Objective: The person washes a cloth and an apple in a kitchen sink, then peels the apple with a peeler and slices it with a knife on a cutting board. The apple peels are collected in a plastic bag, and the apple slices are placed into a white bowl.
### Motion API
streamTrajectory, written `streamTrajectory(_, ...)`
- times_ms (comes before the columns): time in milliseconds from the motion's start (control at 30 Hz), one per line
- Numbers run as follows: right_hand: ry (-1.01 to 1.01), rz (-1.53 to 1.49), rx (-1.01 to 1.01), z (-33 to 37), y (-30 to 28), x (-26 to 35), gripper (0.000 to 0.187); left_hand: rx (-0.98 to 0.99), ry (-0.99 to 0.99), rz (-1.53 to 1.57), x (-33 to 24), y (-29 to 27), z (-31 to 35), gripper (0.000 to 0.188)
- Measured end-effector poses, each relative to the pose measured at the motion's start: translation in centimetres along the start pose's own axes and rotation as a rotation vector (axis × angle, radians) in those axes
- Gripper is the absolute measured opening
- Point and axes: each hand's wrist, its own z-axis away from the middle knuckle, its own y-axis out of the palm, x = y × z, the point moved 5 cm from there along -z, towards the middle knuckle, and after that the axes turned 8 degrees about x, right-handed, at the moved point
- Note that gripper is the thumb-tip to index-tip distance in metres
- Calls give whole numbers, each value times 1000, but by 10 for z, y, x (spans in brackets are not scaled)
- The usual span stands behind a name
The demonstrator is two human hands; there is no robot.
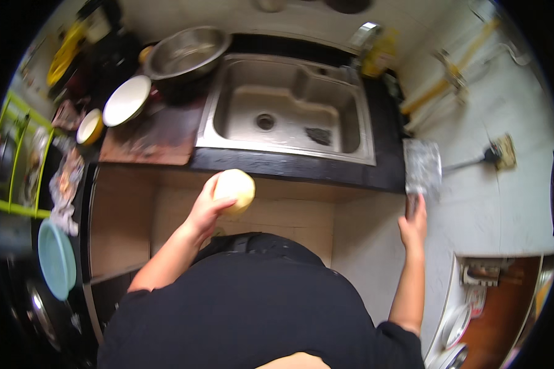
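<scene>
My left hand (207,209) is closed round a pale yellow, rounded peeled potato (236,189), in front of the counter's near edge. Off to the right, my right hand (413,226) grips the dark handle of a cleaver (422,161). Its broad grey blade points away from me, beside the right end of the counter and close to the wall. Between the two hands and farther back lies the steel sink (277,101), with a dark patch on its floor near the right side.
Left of the sink is a brown cutting board (151,138), with a white bowl (127,101), a steel basin (188,52) and a small yellow bowl (90,127) around it. A faucet (366,35) rises behind the sink. A light-blue basin (57,259) and green rack (20,154) stand left.
</scene>
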Motion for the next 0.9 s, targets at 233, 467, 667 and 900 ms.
streamTrajectory(233, -185, -1424, 182, 75, 6, 132, 83, -363, 383, -898, -71, -126, -33, 95)
streamTrajectory(467, 246, -1810, 363, 33, 81, 249, 18, -513, 383, -1419, -108, -199, -63, 89)
streamTrajectory(667, 146, -1797, 589, 23, 111, 281, 16, -531, 375, -1367, -96, -226, -73, 88)
streamTrajectory(900, -37, -1780, 762, -32, 132, 305, 25, -605, 129, -1369, -105, -224, -80, 93)
